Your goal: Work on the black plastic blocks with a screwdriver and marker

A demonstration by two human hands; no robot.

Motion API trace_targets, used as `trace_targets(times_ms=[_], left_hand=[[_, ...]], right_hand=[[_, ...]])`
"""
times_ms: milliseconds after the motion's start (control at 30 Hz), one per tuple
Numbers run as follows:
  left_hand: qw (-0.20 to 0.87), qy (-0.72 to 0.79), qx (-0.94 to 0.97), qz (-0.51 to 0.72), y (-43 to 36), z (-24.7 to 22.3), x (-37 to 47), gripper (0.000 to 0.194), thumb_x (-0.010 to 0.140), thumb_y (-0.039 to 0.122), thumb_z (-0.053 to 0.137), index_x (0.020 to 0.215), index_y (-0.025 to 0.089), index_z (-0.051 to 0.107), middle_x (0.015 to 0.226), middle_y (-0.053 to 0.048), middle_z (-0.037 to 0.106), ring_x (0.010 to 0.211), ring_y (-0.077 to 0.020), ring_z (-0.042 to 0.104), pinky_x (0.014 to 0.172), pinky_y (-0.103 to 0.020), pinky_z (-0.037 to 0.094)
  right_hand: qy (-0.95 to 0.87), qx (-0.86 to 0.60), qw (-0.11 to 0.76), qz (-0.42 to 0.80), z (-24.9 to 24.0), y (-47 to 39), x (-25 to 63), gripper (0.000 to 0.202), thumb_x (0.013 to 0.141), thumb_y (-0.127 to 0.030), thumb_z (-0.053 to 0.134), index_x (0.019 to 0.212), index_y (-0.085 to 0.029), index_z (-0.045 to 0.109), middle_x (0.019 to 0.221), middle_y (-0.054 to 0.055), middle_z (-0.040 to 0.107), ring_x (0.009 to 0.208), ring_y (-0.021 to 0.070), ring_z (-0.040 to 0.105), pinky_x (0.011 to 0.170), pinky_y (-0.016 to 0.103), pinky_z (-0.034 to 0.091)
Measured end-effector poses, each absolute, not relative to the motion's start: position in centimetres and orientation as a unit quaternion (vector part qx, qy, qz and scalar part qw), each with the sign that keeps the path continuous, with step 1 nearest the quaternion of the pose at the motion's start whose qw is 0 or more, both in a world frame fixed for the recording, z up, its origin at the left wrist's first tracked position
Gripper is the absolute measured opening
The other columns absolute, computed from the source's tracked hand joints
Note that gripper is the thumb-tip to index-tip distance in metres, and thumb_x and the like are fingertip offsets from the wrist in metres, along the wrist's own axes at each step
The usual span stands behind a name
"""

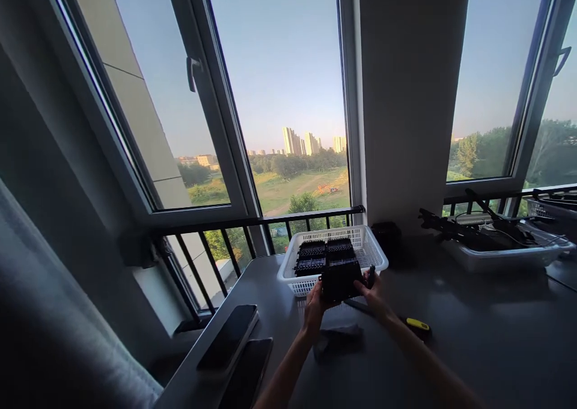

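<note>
My left hand [314,305] is closed on the left edge of a black, flat rectangular part [340,281], held tilted above the table. The thumb of my right hand [374,293] presses on the right side of the same part. A short dark stick-like thing [371,275] stands up at my right fingers; its kind is too dark to make out. Just behind the part, a white plastic basket [376,253] holds several black ribbed parts [325,254]. Under my hands lies a crumpled dark piece [339,340], perhaps cloth or plastic.
A yellow-and-black handled tool [417,324] lies right of my right forearm. Two phone-like slabs [229,337] lie at the table's left. A clear tray [509,256] of black parts and cables stands at the right. Black railing [216,224] runs along the window behind the table [473,337].
</note>
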State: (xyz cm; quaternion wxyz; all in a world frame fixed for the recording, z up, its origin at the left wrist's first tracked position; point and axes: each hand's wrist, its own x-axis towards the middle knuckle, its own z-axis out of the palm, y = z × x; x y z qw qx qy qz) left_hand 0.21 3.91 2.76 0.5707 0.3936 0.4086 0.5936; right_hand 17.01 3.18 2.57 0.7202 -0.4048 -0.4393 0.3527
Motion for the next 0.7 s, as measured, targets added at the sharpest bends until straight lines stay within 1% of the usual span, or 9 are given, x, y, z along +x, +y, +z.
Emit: trace_targets(times_ms=[100, 167, 267, 367, 467, 567, 633, 700], left_hand=[[0.571, 0.402, 0.413, 0.585, 3.4, 1.1, 0.2, 0.056, 0.066, 0.060, 0.068, 0.103, 0.020, 0.057, 0.106, -0.009, 0.066, 0.093, -0.0275, 0.066, 0.059, -0.038, 0.060], [0.552, 0.401, 0.444, 0.581, 3.0, 0.5, 0.4, 0.057, 0.067, 0.059, 0.068, 0.108, 0.020, 0.056, 0.108, -0.009, 0.065, 0.093, -0.0269, 0.066, 0.059, -0.037, 0.061], [0.534, 0.387, 0.513, 0.549, 2.3, 0.1, 1.0, 0.061, 0.067, 0.052, 0.072, 0.114, 0.019, 0.051, 0.101, -0.008, 0.067, 0.088, -0.0252, 0.067, 0.058, -0.034, 0.060], [0.534, 0.385, 0.529, 0.536, 1.7, -0.2, 1.5, 0.064, 0.068, 0.046, 0.072, 0.119, 0.018, 0.045, 0.096, -0.008, 0.069, 0.083, -0.0234, 0.068, 0.060, -0.034, 0.060], [0.515, 0.396, 0.544, 0.531, 1.3, -0.4, 1.7, 0.058, 0.070, 0.045, 0.071, 0.114, 0.016, 0.047, 0.091, -0.007, 0.070, 0.081, -0.0219, 0.069, 0.065, -0.033, 0.059], [0.465, 0.431, 0.562, 0.532, 1.1, -0.4, 1.6, 0.052, 0.070, 0.047, 0.070, 0.108, 0.015, 0.052, 0.083, -0.006, 0.070, 0.076, -0.0206, 0.068, 0.060, -0.028, 0.057], [0.437, 0.447, 0.563, 0.540, 1.0, -0.2, 1.6, 0.049, 0.072, 0.050, 0.067, 0.104, 0.015, 0.054, 0.081, -0.005, 0.070, 0.070, -0.0191, 0.068, 0.056, -0.026, 0.055], [0.429, 0.442, 0.557, 0.557, 0.9, 0.0, 1.6, 0.046, 0.074, 0.051, 0.065, 0.102, 0.016, 0.054, 0.082, -0.004, 0.069, 0.069, -0.0184, 0.067, 0.053, -0.026, 0.055]], right_hand=[[-0.429, -0.436, 0.722, 0.324, 0.3, 2.6, 17.0, 0.033, 0.061, -0.039, 0.075, 0.071, -0.022, 0.049, 0.067, -0.004, 0.047, 0.066, 0.0154, 0.046, 0.067, 0.034, 0.046], [-0.430, -0.461, 0.714, 0.304, -0.5, 2.4, 17.3, 0.034, 0.061, -0.041, 0.073, 0.074, -0.022, 0.049, 0.069, -0.004, 0.047, 0.068, 0.0155, 0.046, 0.070, 0.033, 0.046], [-0.447, -0.484, 0.696, 0.285, -1.0, 2.0, 17.7, 0.031, 0.065, -0.040, 0.069, 0.079, -0.022, 0.049, 0.074, -0.004, 0.050, 0.072, 0.0158, 0.048, 0.075, 0.033, 0.045], [-0.467, -0.511, 0.676, 0.253, -1.2, 1.5, 18.2, 0.029, 0.067, -0.039, 0.067, 0.076, -0.022, 0.045, 0.074, -0.005, 0.048, 0.070, 0.0147, 0.045, 0.076, 0.032, 0.043], [-0.483, -0.526, 0.663, 0.226, -1.2, 1.1, 18.4, 0.029, 0.069, -0.039, 0.065, 0.076, -0.022, 0.042, 0.075, -0.004, 0.047, 0.072, 0.0148, 0.044, 0.078, 0.032, 0.041], [-0.499, -0.523, 0.657, 0.213, -1.1, 0.7, 18.3, 0.029, 0.071, -0.039, 0.064, 0.077, -0.023, 0.040, 0.077, -0.004, 0.048, 0.074, 0.0146, 0.046, 0.078, 0.031, 0.040], [-0.507, -0.524, 0.654, 0.204, -0.9, 0.3, 18.1, 0.029, 0.072, -0.038, 0.064, 0.077, -0.022, 0.040, 0.079, -0.003, 0.049, 0.074, 0.0146, 0.046, 0.077, 0.030, 0.040], [-0.513, -0.523, 0.653, 0.190, -0.6, -0.2, 17.7, 0.029, 0.074, -0.038, 0.064, 0.077, -0.022, 0.040, 0.079, -0.003, 0.048, 0.074, 0.0147, 0.046, 0.076, 0.030, 0.039]])
